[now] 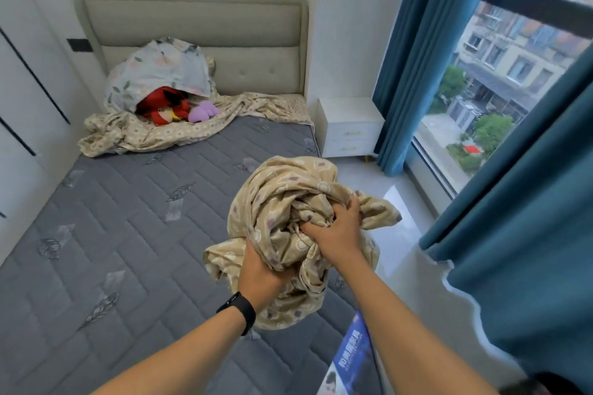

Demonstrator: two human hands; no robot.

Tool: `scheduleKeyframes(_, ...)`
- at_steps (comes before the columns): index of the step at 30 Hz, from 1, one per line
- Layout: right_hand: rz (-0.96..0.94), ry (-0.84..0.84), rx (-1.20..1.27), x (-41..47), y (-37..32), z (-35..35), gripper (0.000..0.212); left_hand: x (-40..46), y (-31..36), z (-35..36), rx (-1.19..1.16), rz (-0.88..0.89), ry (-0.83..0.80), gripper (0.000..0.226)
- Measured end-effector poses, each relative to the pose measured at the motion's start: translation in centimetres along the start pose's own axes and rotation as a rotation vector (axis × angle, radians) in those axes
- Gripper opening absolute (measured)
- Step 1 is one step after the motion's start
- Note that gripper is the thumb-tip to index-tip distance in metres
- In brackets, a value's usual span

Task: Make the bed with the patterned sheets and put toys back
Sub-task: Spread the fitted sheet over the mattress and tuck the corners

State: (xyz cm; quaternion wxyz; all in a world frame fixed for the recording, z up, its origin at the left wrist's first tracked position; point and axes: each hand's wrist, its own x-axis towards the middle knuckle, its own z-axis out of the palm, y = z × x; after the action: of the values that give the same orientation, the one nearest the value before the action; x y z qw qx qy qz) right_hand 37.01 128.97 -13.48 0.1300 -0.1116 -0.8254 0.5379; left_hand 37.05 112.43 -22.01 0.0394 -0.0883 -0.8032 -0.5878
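Note:
A bunched beige patterned sheet (288, 199) hangs above the bare grey quilted mattress (128, 221) near its right edge. My left hand (260, 272) grips the bundle from below. Gripping its top folds is my right hand (337, 231). At the head of the bed lies another crumpled beige patterned sheet (167, 131). On it sit a red plush toy (165, 104) and a purple plush toy (203, 112), partly covered by a floral pillow (157, 74) leaning on the padded headboard (199, 22).
A white nightstand (348, 127) stands right of the bed by the wall. Teal curtains (513, 234) hang along the window on the right, with a narrow strip of white floor (394, 202) between bed and window. White wardrobe doors (25, 99) line the left side.

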Motion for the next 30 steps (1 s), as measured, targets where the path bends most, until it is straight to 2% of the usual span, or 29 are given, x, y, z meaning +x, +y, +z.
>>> scheduleKeyframes(6,0.006,0.01,0.002,1.4,3.6,-4.9,0.029,-0.8,1.9,6.0,0.038,0.011,-0.004,0.096)
scheduleKeyframes(13,-0.112,-0.23,0.043,6.8,8.6,-10.7,0.026,-0.1,2.9,14.2,0.141,-0.061,0.166,0.093)
scheduleKeyframes(21,-0.185,-0.369,0.022,11.5,10.0,-16.3,0.026,0.3,6.9,21.2,0.121,-0.106,0.326,0.095)
scheduleKeyframes(30,-0.213,-0.385,0.001,15.5,13.4,-18.9,0.025,2.4,6.1,26.7,0.137,-0.174,0.373,0.1)
